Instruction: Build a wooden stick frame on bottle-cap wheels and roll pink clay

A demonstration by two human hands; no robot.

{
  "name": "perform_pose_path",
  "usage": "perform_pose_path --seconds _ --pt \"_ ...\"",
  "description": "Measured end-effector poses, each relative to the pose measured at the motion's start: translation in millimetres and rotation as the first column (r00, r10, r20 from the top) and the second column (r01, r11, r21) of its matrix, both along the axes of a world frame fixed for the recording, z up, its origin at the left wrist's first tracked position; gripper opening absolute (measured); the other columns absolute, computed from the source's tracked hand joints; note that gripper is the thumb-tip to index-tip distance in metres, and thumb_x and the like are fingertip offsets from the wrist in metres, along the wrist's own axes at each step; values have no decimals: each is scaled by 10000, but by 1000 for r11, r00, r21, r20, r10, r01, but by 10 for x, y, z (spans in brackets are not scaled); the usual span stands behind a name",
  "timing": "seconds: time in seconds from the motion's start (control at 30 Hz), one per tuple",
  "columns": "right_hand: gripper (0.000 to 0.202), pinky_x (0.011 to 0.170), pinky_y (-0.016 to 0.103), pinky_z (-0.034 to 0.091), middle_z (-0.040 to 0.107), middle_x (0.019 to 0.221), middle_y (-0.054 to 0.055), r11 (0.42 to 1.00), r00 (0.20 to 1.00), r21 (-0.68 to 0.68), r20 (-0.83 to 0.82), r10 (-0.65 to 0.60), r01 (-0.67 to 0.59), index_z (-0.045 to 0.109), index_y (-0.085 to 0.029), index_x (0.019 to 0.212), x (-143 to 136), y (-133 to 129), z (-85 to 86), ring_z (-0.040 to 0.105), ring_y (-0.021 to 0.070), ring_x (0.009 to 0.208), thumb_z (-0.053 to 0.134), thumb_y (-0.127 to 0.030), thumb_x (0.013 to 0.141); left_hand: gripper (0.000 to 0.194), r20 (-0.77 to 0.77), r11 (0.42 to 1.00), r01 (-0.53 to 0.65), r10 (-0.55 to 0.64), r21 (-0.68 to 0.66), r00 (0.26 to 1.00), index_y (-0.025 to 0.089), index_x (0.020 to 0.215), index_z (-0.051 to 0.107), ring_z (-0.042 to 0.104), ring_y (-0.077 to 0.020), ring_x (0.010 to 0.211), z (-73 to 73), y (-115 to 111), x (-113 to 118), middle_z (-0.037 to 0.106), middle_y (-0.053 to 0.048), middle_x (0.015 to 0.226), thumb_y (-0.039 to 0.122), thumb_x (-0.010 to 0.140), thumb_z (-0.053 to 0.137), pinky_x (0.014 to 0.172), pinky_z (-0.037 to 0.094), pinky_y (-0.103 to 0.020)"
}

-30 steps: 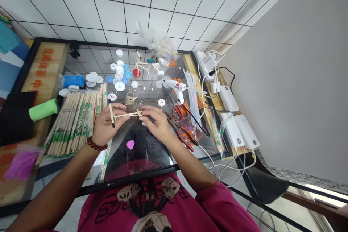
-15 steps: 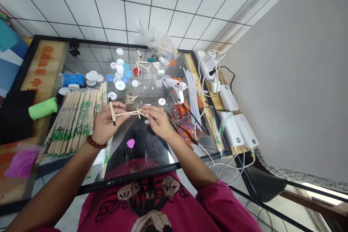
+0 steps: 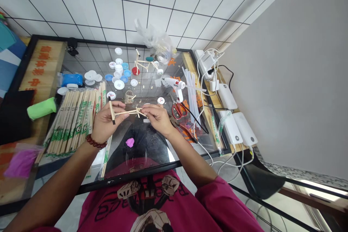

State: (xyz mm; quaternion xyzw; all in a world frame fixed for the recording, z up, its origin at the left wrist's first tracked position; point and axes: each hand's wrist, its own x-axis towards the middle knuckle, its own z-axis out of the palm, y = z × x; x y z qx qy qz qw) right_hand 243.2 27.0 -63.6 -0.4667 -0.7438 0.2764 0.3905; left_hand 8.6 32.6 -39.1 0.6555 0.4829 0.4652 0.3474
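Note:
Between both hands, above the glass tabletop, I hold a small frame of glued wooden sticks (image 3: 127, 112). Its left end carries a crosspiece with black tips. My left hand (image 3: 104, 121), with a beaded bracelet at the wrist, is closed on the frame near that crosspiece. At the other end, the fingers of my right hand (image 3: 159, 119) pinch the short sticks where several meet. A pink lump of clay (image 3: 129, 142) lies on the glass below the hands. Farther back stands a similar stick model (image 3: 144, 64) with a red cap and a green piece.
Bundled wrapped chopsticks (image 3: 73, 119) lie at left, near green clay (image 3: 41, 108). White and blue bottle caps (image 3: 119, 85) are scattered behind the hands. At right are a glue gun (image 3: 175, 86), glue sticks (image 3: 191, 98), red scissors (image 3: 178, 111), pliers (image 3: 187, 132) and white cables (image 3: 201, 116).
The camera view has shifted very slightly. Both hands keep their hold on the stick frame, with almost no movement.

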Motion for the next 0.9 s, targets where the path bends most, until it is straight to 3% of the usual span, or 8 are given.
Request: perform_pose_path --seconds 0.3,0.5,0.63,0.9 --pt "212 1003 414 406 825 1091 51 998 998 10 5 58 -58 751 -241 970 11 54 40 759 217 1074 560 -149 971 110 -16 999 -17 17 30 1000 247 787 797 718 -209 988 -24 2 -14 752 -52 1050 348 831 796 908 602 -383" --pt "199 985 391 421 804 1022 23 999 999 -16 12 41 -41 621 -238 1050 13 10 96 731 189 828 639 -211 854 161 -33 1000 -10 11 12 999 247 781 793 720 -221 986 -11 9 0 754 -57 1058 397 839 786 913 604 -399" --pt "85 995 387 386 807 1007 22 999 999 2 19 50 -50 600 -246 986 8 1 95 730 192 893 629 -321 958 105 -11 1000 -8 8 29 1000 256 790 802 719 -206 974 -11 11 -7 748 -46 1040 352 832 791 933 590 -384" --pt "114 984 400 335 805 1185 45 990 979 43 165 122 -131 633 -235 972 42 31 136 737 194 991 550 -296 1020 112 -26 999 -21 22 28 999 246 775 790 712 -205 975 12 4 -23 746 -44 1036 347 823 789 914 592 -377"
